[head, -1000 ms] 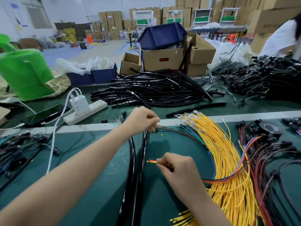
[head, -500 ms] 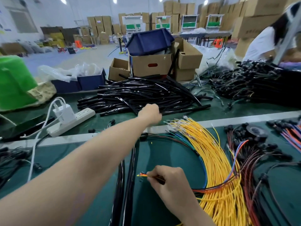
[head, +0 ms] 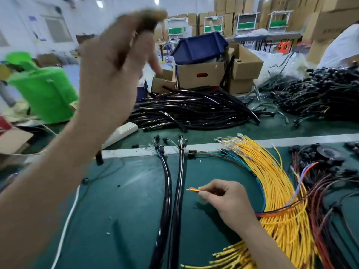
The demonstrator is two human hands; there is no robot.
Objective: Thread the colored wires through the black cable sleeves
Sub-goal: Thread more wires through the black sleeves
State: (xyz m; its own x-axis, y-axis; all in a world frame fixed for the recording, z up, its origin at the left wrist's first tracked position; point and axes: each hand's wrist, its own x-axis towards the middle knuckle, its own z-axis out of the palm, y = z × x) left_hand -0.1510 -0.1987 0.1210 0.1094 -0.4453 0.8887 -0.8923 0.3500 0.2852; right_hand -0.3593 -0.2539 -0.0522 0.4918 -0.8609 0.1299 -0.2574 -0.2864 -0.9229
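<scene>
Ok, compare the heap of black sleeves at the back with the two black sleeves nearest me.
The heap of glossy black cable sleeves lies criss-crossed beyond the grey strip; the two black sleeves on the near green mat lie side by side. The pair shows coloured wires at its far ends; the heap shows none clearly. Both are black tubing.
</scene>
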